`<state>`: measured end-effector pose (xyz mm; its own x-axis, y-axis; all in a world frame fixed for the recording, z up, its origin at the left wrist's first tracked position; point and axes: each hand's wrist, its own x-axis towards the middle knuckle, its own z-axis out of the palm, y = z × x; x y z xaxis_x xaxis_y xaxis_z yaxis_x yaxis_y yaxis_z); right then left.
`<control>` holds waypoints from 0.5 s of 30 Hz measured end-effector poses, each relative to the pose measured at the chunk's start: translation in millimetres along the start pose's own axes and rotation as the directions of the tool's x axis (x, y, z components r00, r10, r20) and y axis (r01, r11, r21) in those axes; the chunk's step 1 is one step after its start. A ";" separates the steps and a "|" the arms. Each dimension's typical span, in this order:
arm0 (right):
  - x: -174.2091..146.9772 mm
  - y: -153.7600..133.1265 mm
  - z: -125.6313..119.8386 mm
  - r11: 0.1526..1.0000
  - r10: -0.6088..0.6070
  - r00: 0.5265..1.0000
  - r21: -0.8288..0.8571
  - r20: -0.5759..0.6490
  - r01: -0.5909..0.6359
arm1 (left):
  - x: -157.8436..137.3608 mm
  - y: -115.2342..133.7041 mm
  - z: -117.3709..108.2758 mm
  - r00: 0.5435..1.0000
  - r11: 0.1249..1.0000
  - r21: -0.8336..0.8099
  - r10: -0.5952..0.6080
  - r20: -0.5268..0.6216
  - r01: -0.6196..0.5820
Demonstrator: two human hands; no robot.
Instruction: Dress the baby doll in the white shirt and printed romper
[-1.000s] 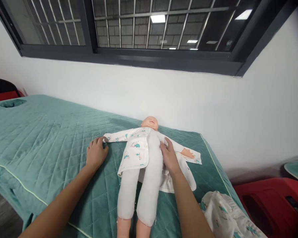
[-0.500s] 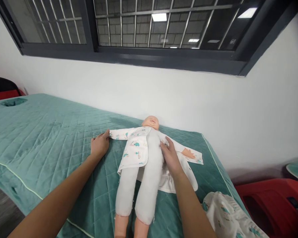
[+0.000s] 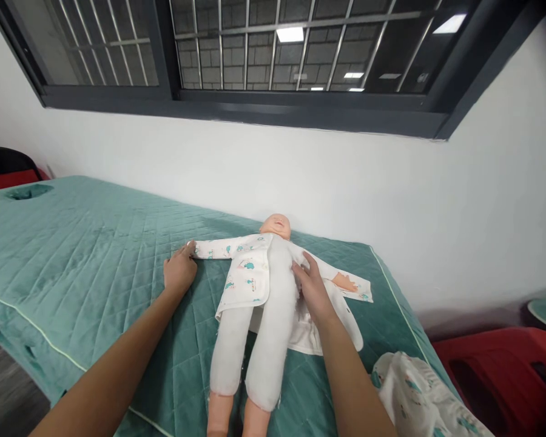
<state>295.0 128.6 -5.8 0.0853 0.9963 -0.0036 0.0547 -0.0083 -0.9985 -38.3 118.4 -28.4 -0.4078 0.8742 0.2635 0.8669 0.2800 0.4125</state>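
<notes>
A baby doll (image 3: 276, 291) with a white padded body lies on its back on a green quilted bed cover (image 3: 118, 261). It wears a white printed baby shirt (image 3: 246, 276), open at the front. One side of the shirt covers the torso; the other is spread out flat beside it. My left hand (image 3: 180, 267) pinches the cuff of the sleeve on the left, stretched straight out. That doll hand is hidden. At the doll's right-hand side rests my right hand (image 3: 313, 288), thumb and forefinger apart, touching the torso near the armpit. The other sleeve lies extended, a doll hand (image 3: 344, 281) showing on it.
White printed baby clothing (image 3: 418, 394) lies crumpled at the bed's near right edge. A white wall (image 3: 209, 158) with a dark-framed barred window (image 3: 300, 109) stands behind the bed. To the right is a red plastic object (image 3: 505, 370). The cover has a hole (image 3: 30, 191) at far left.
My left hand has moved slightly left, drawing the sleeve cuff outward so the sleeve reaches farther. My right hand has stayed at the doll's side.
</notes>
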 end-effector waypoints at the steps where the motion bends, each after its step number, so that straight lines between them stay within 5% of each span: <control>1: 0.0 -0.3 0.2 1.000 -0.001 1.000 0.000 -0.004 0.001 | 0.4 -0.7 1.1 1.000 1.000 0.005 -0.003 -0.001 0.003; 10: 4.4 4.0 0.3 0.999 -0.013 1.000 -0.031 -0.014 0.013 | 2.4 -1.0 5.9 1.000 0.992 0.127 -0.015 0.005 0.014; 15: 8.2 7.1 1.0 0.997 -0.016 1.000 -0.079 -0.009 0.015 | 2.9 -8.1 6.1 0.997 0.997 0.038 -0.073 -0.006 0.074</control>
<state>295.1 136.8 -12.9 0.0931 0.9956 0.0127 0.1344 0.0001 -0.9909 -44.7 121.2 -36.3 -0.4722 0.8488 0.2380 0.8447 0.3586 0.3973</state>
